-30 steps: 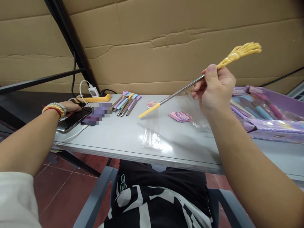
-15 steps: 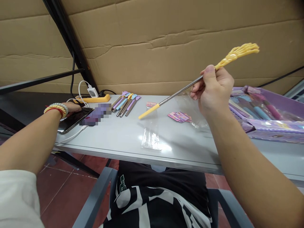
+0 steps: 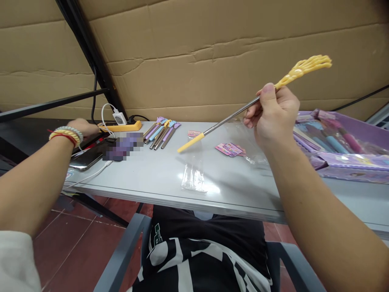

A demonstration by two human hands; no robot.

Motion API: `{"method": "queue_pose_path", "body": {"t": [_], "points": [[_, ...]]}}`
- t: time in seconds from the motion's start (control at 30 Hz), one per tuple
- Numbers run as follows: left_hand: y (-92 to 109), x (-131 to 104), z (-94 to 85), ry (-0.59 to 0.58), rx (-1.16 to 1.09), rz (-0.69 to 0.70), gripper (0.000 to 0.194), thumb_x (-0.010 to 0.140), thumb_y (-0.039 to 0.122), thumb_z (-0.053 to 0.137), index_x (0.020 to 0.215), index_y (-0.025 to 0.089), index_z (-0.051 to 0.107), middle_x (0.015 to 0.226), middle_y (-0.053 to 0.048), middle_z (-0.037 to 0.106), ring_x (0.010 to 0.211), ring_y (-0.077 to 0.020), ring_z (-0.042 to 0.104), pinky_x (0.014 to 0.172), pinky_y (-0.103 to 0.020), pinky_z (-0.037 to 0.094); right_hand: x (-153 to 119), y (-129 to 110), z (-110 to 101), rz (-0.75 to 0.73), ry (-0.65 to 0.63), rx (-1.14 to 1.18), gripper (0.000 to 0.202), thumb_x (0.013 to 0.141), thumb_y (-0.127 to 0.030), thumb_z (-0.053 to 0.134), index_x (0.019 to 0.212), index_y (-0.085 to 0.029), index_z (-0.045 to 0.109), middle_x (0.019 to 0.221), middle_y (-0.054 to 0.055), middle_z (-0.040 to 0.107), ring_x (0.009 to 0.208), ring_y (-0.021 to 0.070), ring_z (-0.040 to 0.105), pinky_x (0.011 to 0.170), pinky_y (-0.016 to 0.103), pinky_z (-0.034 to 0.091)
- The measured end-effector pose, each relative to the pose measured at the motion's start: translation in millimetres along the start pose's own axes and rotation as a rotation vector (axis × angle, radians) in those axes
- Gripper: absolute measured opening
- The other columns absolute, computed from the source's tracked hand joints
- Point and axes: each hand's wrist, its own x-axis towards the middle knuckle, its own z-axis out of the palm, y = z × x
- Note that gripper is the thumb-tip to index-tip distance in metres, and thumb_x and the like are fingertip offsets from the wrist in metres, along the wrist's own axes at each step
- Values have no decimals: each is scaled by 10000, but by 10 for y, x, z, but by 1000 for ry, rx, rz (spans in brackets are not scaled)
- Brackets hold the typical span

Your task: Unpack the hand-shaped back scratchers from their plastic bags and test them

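My right hand (image 3: 275, 115) is closed around a yellow telescopic back scratcher (image 3: 230, 117) near its claw. The back scratcher hangs tilted over the table, claw end up to the right and yellow handle down to the left. My left hand (image 3: 83, 127) is at the far left, behind a dark phone (image 3: 91, 156) and beside the yellow power strip (image 3: 121, 126). Its fingers are mostly hidden, so what they touch does not show. Several back scratchers (image 3: 161, 134) in purple, blue and yellow lie bunched at the table's back. A clear plastic sleeve (image 3: 193, 178) lies near the front edge.
Small pink printed cards (image 3: 230, 149) lie mid-table beside crumpled clear plastic. An open purple box (image 3: 354, 162) with packaged items stands on the right. White cables (image 3: 94, 174) trail at the left near a blurred-out object (image 3: 124, 147). Cardboard (image 3: 212, 52) backs the table.
My left hand has shifted left and slightly up, away from the phone's top end. The phone has slid a little to the left. My right hand and the back scratcher stay still.
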Motion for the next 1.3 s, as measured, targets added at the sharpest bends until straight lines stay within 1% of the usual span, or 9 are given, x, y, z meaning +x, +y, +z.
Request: {"method": "queue_pose_path", "body": {"t": [0.07,0.13,0.27,0.43,0.5,0.6,0.93,1.2,1.3], "points": [[188,-161,-201,113,31,-114,321,761,372,565,696,64,628,623,-63,558,768,-208,543,723,-319,437,-15,-14,20,13,0,-2,266,874,-458,633,771,-260,490,454,-62,493,323,93,399,347,273,234],[455,-385,-338,404,-140,-70,311,777,313,524,861,39,644,787,-54,621,795,-170,526,787,-322,447,-37,-25,42,27,-6,-8,274,868,-467,639,780,-257,487,455,-69,501,326,90,411,343,262,235],[1159,-947,-312,604,-462,313,129,793,247,504,731,175,590,820,-20,677,728,-124,470,786,-301,449,-93,-16,85,47,-12,-4,325,855,-511,646,803,-234,483,460,-78,521,330,84,442,334,233,287],[2065,-1607,43,228,-491,900,277,893,397,495,830,175,649,822,-41,706,760,-173,591,719,-319,436,-165,74,157,192,-20,47,400,863,-583,618,764,-235,447,464,-60,541,354,101,478,346,229,340],[2339,-1770,181,97,-375,983,364,945,445,432,854,173,656,822,-65,708,774,-195,617,700,-318,418,-185,105,181,225,-18,80,427,861,-604,613,743,-231,444,461,-50,542,372,105,493,359,230,361],[2603,-1870,357,144,-296,935,364,982,411,384,934,168,651,849,-98,702,775,-223,638,654,-314,374,-183,117,187,243,47,124,443,866,-619,597,740,-224,442,435,-66,513,359,96,471,345,210,333],[2567,-1686,680,109,-440,973,420,1007,511,343,853,204,586,649,-31,591,593,-175,521,565,-309,249,-163,90,142,214,-10,-4,379,812,-497,728,687,-199,531,470,-57,504,348,55,410,338,203,285],[2554,-1664,680,38,-418,1006,451,1005,518,337,785,202,572,685,-38,611,639,-177,531,580,-308,256,28,76,-8,188,223,126,366,905,-403,642,635,-204,496,444,-85,362,364,54,341,388,223,256],[2566,-1721,721,20,-387,989,474,1013,527,298,833,202,593,708,-50,632,662,-193,565,596,-310,282,46,33,-34,260,230,293,345,913,-404,614,649,-203,522,527,-53,484,459,81,492,483,248,393]]}}
